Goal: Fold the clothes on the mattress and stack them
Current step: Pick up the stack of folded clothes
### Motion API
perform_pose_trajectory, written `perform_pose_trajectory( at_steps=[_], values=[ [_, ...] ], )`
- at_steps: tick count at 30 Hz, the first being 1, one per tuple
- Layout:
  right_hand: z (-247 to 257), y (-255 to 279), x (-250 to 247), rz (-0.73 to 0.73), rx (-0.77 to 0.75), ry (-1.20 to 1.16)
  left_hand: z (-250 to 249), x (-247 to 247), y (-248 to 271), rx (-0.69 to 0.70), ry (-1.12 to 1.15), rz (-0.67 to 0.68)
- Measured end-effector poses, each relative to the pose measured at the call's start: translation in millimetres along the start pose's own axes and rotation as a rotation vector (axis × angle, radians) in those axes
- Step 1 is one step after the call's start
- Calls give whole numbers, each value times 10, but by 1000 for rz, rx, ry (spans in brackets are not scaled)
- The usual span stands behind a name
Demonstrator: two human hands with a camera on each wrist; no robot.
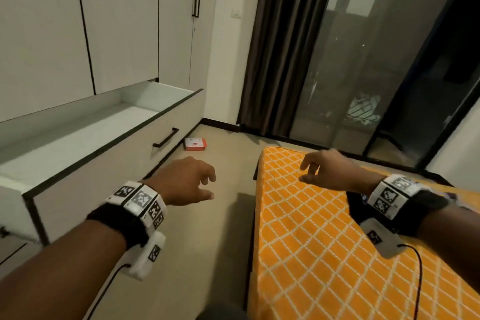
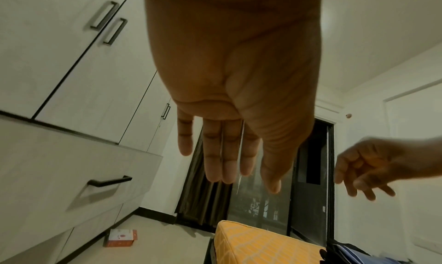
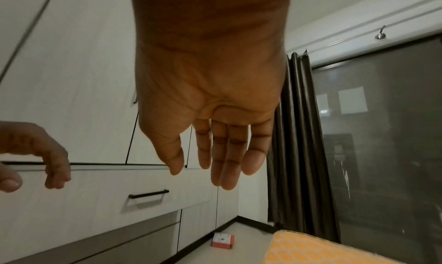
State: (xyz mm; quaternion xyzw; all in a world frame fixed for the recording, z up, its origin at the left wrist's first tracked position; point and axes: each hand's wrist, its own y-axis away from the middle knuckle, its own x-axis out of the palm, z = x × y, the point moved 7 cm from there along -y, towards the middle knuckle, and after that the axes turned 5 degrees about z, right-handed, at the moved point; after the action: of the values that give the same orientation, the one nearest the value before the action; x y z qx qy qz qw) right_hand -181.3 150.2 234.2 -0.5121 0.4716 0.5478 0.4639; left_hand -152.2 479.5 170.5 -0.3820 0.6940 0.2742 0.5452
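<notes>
Hovering over the bare floor (image 1: 228,215) beside the mattress (image 1: 324,241), the left hand (image 1: 184,180) held nothing, fingers loose and slightly spread; the right hand (image 1: 330,169) hung above the mattress's orange lattice cover, fingers relaxed and apart, also holding nothing. Clothes showed only as a dark bundle (image 1: 357,206) with a striped piece on the mattress, mostly hidden behind the right wrist band, fold state not readable. 1 wardrobe drawer (image 1: 166,122) stood pulled out at left, and 1 small red-and-white box (image 1: 195,144) lay on the floor near it, with a dark curtain (image 1: 280,47) and glass door beyond.
</notes>
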Motion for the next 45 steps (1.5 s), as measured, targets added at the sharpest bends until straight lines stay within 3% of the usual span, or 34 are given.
perform_pose_trajectory(
  at_steps=[8,14,21,28,31,33,36,45],
  values=[
    [-239,-1775,1304,145,105,-28,1360,480,-1413,-100,160,-115],
    [-283,-1776,1042,249,165,-138,1569,314,-1440,-174,293,-21],
    [-864,-1190,-539,189,369,-397,822,-1281,-1898,-165,359,129],
    [-1211,-671,-1551,51,543,-287,337,-2359,-2476,-75,439,-11],
    [-1274,-487,-1695,-2,641,-293,208,-2484,-2748,3,468,-29],
    [-1217,-287,-1794,-36,743,-317,61,-2518,-2964,80,462,34],
    [-1139,-184,-1800,-26,747,-309,-138,-2421,-3175,111,489,37],
    [-1887,543,-1707,-118,1026,-423,-1598,-1705,-4085,292,597,214]
  ],
)
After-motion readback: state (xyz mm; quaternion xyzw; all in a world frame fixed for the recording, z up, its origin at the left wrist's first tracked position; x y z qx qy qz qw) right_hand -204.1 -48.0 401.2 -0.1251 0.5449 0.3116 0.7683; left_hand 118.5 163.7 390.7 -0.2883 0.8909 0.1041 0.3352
